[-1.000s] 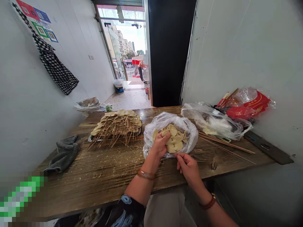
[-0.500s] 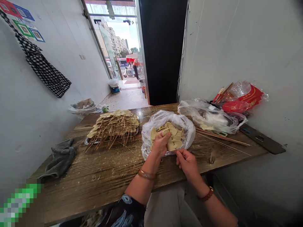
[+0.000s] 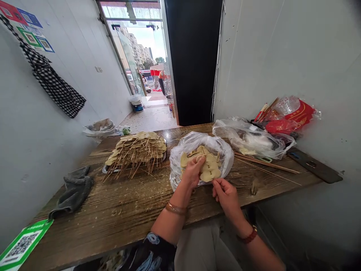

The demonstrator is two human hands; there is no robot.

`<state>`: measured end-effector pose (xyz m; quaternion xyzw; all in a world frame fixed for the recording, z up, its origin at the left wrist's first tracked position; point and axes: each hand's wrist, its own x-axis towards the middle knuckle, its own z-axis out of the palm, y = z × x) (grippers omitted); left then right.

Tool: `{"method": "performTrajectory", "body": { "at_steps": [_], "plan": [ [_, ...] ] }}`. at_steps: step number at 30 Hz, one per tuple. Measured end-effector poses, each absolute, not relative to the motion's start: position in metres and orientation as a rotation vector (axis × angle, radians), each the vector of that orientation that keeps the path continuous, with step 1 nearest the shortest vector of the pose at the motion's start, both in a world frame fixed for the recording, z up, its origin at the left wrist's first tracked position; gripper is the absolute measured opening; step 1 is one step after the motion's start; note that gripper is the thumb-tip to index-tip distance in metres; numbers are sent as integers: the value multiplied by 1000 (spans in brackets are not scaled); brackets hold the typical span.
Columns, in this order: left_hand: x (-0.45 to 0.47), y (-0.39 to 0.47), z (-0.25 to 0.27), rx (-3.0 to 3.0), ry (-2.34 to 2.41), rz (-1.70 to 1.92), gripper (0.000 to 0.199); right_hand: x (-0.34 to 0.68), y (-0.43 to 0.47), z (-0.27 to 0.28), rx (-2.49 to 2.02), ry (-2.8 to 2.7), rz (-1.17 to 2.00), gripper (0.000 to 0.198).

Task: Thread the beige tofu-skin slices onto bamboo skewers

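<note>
My left hand [image 3: 193,171] is closed over pale yellow flat slices [image 3: 212,165], its thumb pressed on them near the top of a row. Short bits of a thin wooden skewer [image 3: 212,180] show along this row, so the slices are threaded on it. With thumb and forefinger pinched, my right hand [image 3: 226,194] grips the skewer's lower end, just below the bottom slice. Both hands are at the near side of an open clear plastic bag [image 3: 225,148], where more loose slices lie behind the row. The skewer's tip is hidden.
Left on the wooden table [image 3: 126,214], a metal tray [image 3: 106,169] carries a heap of skewered slices [image 3: 141,146]. Bare skewers [image 3: 270,165] lie right, beside another plastic bag [image 3: 254,141] and a phone [image 3: 314,165]. A grey cloth [image 3: 75,190] rests near the left edge.
The row of slices under my hands lies flatter and straighter, with the skewer showing between them. Both hands keep their grips and have barely moved; the view has shifted slightly.
</note>
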<state>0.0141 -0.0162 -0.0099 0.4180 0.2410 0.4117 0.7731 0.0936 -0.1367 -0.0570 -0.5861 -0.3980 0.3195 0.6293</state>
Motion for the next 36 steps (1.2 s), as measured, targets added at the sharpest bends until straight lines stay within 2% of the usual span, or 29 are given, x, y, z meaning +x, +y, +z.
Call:
{"method": "performTrajectory", "body": {
  "at_steps": [6,11,14,16,20,24,29,36],
  "plan": [
    [2,-4,-6,960,621,998,48,128,-149,-59,-1358,-757,607,35],
    [-1,7,-13,1290,812,1103,30,156,-153,-66,-1270,-579,605,36],
    [-1,13,-17,1631,980,1111,17,159,-154,-68,-1230,-589,644,34],
    [0,14,-19,1925,1062,1069,14,157,-154,-69,-1224,-607,660,33],
    [2,10,-23,2461,1042,903,24,156,-155,-70,-1252,-655,683,32],
    [3,7,-32,2722,956,715,32,155,-157,-69,-1300,-734,691,32],
    [2,8,-38,2857,852,595,42,155,-157,-69,-1318,-782,699,31],
    [6,6,-31,2772,1046,702,34,156,-156,-71,-1315,-802,691,31]
  ]
}}
